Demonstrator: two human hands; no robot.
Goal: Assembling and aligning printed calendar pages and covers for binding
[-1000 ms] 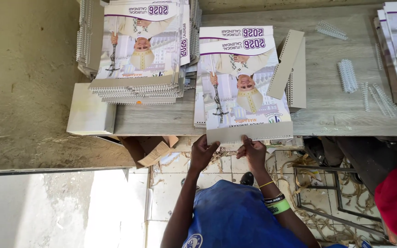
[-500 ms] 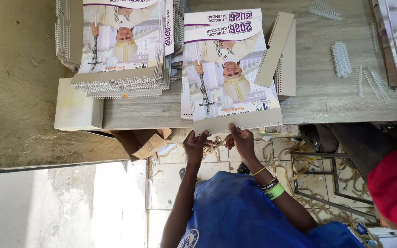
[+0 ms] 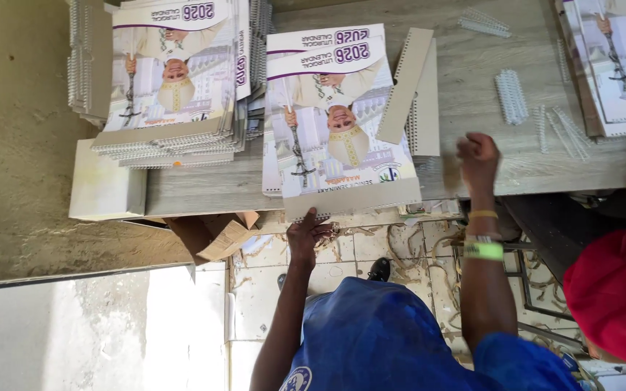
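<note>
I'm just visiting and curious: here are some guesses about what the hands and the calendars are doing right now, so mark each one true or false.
1. The left hand touches the near edge of the calendar in the middle of the table. True.
2. The right hand grips that same calendar. False: it is raised as a closed fist over bare table, apart from the calendar.
3. A stack of bound calendars lies to the left of the middle one. True.
4. The white binding combs lie on the floor. False: they lie on the table, to the right of the calendar.
5. The right wrist wears a green band. True.
</note>
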